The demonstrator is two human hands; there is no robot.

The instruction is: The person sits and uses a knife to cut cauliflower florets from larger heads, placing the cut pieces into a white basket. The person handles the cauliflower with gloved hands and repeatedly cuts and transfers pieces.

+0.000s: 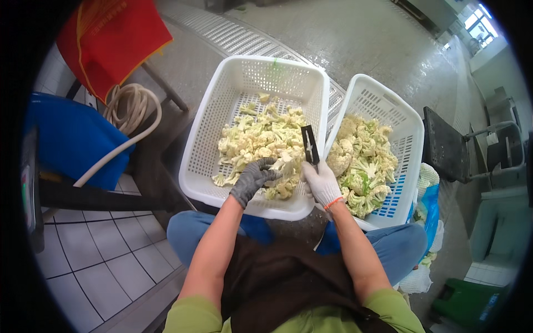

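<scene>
My left hand (255, 178), in a dark grey glove, grips a cauliflower piece (287, 163) over the near part of a white perforated plastic basket (195, 145). Loose cauliflower florets (258, 139) cover much of this basket's floor. My right hand (322, 183) wears a white knit glove with an orange cuff edge. It is closed around a flat black hand tool (310, 143) with a pale streak on its face; the exact kind is unclear. To the right, a second white basket (406, 166) holds larger cauliflower pieces (366, 162), one with a green leaf.
At left are a coiled beige hose (135, 106), a blue plastic sheet or container (79, 137) and a red cloth (116, 41). A metal floor grating (233, 35) runs behind the baskets. A black platform cart (445, 143) and a green bin (466, 299) stand at right.
</scene>
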